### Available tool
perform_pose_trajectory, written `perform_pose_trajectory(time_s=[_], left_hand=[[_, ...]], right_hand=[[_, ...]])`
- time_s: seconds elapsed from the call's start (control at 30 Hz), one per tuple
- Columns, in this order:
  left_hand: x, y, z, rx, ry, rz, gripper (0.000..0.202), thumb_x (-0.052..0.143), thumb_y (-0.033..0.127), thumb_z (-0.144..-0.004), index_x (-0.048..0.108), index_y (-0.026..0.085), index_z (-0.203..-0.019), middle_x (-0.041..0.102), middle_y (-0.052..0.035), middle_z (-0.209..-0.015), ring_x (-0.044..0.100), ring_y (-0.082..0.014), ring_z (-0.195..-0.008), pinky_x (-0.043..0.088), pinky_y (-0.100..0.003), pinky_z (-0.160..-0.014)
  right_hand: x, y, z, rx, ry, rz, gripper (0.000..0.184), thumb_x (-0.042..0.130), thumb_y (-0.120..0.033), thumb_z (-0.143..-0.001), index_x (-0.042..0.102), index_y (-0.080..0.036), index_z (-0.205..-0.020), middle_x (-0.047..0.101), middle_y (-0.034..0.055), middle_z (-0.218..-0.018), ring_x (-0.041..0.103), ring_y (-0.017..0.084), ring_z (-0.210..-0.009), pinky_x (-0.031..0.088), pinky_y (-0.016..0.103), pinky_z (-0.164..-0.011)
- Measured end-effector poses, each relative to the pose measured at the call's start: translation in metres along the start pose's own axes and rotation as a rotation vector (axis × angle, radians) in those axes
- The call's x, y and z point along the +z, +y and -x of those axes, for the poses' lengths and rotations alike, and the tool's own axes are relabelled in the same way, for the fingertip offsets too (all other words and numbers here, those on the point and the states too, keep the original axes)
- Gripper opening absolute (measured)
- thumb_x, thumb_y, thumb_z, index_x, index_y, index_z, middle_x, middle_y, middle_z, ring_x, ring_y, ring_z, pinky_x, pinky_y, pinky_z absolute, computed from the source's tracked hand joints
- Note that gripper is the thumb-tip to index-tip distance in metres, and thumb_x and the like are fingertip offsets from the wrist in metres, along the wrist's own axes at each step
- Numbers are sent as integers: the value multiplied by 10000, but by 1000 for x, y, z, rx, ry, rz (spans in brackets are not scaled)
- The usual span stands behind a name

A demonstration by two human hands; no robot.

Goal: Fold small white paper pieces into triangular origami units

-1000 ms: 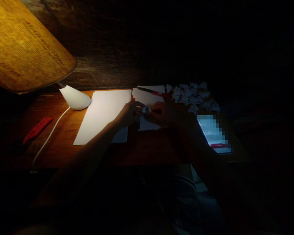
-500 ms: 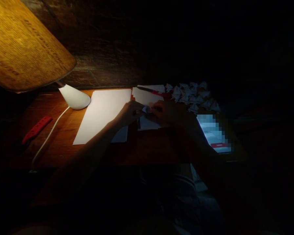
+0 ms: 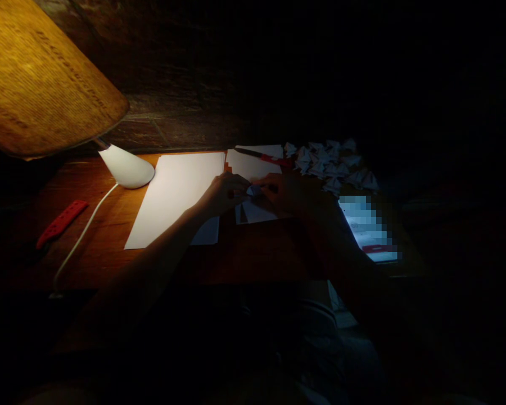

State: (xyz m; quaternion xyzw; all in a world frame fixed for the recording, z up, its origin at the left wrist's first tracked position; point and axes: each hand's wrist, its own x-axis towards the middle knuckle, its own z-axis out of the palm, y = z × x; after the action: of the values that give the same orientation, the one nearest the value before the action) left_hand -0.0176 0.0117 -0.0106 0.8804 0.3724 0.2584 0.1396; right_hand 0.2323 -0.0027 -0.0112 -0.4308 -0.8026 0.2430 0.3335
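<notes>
My left hand and my right hand meet over the lit wooden desk, fingers pinched together on a small folded white paper piece. Under the hands lies a small white paper sheet. A large stack of white paper lies just left of my left hand. More white sheets sit behind the hands, with a red-handled tool on them. A heap of several small folded white paper pieces lies behind my right hand.
A desk lamp with a woven yellow shade and white base stands at the left, its white cord running forward. A red flat object lies at the far left. A glowing phone lies at the right. Surroundings are dark.
Both hands stay pinched on the small paper piece, with only slight finger shifts. The view has drifted a little.
</notes>
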Motion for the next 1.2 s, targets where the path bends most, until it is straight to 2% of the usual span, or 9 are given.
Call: perform_pose_trajectory(time_s=[0.23,0.37,0.7,0.97,1.2], left_hand=[[0,-1,-1,-5,-21,-57,172,756,372,-909,831,261,-1017,828,-59,-1168,738,-276,-1072,565,-463,-962],[0,-1,0,-8,-34,-59,178,750,380,-916,835,263,-1020,825,-59,-1180,730,-279,-1092,559,-464,-962],[-1,-1,-1,-3,-40,-40,122,768,367,-906,813,273,-970,822,-45,-1180,712,-272,-1101,547,-459,-986],[1,-3,-2,-6,-20,-48,183,792,398,-881,809,257,-997,831,-59,-1117,736,-280,-1073,552,-467,-985],[-3,-1,-1,-18,-21,-78,204,816,357,-840,779,232,-997,808,-56,-980,726,-255,-968,568,-414,-917]], right_hand=[[-2,-3,0,2,-16,18,271,723,-217,-918,857,-207,-1153,836,88,-1106,747,241,-967,568,380,-891],[2,-6,0,49,3,47,251,729,-259,-931,844,-196,-1145,828,94,-1101,741,241,-974,558,376,-892],[9,-9,0,90,37,87,287,736,-269,-892,827,-209,-1157,813,97,-1123,738,248,-962,567,374,-858],[10,-4,0,57,49,65,282,756,-297,-876,830,-214,-1136,815,84,-1087,728,229,-926,552,350,-830],[9,-4,1,30,64,35,266,758,-256,-838,848,-221,-1086,813,71,-1059,728,233,-933,544,353,-828]])
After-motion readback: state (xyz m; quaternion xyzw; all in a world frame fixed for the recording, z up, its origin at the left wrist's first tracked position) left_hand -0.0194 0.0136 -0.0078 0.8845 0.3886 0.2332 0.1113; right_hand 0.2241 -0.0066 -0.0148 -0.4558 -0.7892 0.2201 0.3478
